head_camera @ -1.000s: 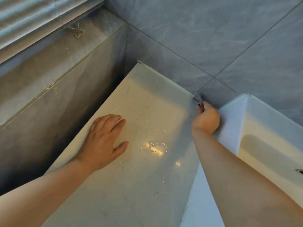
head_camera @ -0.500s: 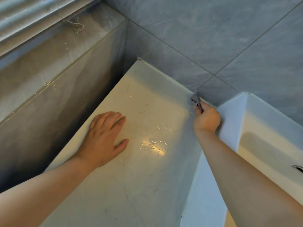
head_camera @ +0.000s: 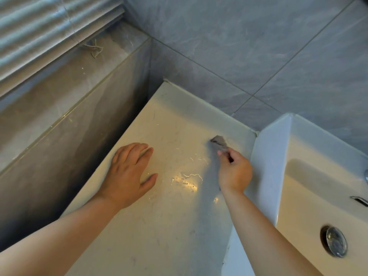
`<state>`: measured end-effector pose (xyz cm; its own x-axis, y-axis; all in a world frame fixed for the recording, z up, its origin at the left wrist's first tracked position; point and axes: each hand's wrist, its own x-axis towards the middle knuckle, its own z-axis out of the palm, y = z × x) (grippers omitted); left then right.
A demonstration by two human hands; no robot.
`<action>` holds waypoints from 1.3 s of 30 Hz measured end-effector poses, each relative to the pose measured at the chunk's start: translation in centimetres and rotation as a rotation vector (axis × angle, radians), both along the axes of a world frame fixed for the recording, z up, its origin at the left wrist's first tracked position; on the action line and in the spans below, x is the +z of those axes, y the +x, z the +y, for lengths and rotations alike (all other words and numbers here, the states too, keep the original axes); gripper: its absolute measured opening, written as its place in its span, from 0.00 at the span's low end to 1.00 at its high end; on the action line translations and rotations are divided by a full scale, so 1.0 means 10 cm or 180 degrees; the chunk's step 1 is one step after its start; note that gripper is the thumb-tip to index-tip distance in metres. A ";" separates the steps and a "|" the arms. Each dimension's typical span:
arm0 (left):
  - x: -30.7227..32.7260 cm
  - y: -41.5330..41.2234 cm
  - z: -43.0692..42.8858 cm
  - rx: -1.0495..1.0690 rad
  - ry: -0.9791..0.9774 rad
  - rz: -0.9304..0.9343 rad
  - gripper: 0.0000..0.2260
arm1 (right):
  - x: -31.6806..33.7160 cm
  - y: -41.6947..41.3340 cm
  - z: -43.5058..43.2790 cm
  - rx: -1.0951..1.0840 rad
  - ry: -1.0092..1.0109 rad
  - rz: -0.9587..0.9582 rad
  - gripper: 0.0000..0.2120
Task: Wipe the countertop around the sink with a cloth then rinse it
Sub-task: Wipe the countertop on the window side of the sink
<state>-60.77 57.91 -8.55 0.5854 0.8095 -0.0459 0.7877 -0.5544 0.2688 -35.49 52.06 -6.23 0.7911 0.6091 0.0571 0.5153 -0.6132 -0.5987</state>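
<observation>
A pale marbled countertop (head_camera: 175, 232) runs from the tiled back wall toward me, with wet streaks glinting in its middle. My right hand (head_camera: 235, 172) pinches a small grey cloth (head_camera: 219, 143) and holds its free end on the counter, a little in front of the back upstand and left of the sink wall. My left hand (head_camera: 129, 172) rests flat on the counter, fingers straight and spread, near the left edge. The white sink (head_camera: 278, 156) stands raised at the right, its basin showing a metal drain plug (head_camera: 336, 244).
Grey tiled wall (head_camera: 258, 46) closes the back. A dark gap (head_camera: 103, 156) drops between the counter's left edge and a tiled ledge below window blinds (head_camera: 39, 26). A bit of the tap (head_camera: 366, 176) shows at the right edge.
My right hand has drawn the cloth out of the back corner beside the sink, leftward and toward me across the counter. The view now takes in more of the sink. My left hand has stayed put.
</observation>
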 end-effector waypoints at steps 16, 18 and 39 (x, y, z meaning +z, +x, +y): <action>-0.05 0.01 0.02 -0.0024 0.0170 -0.0148 0.28 | 0.15 0.94 0.61 0.0659 -0.1405 -0.2110 0.08; -0.06 0.00 0.02 -0.0024 0.0178 -0.0141 0.28 | 0.03 0.93 0.59 0.0706 -0.1394 -0.2003 0.11; -0.03 0.00 0.02 -0.0008 0.0085 -0.0020 0.29 | -0.18 -0.17 -0.32 0.0131 0.0186 -0.0613 0.12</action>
<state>-60.80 58.11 -8.89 0.5876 0.8089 -0.0206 0.7847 -0.5634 0.2586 -37.23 48.88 -8.00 0.7366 0.6318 0.2411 0.6476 -0.5564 -0.5206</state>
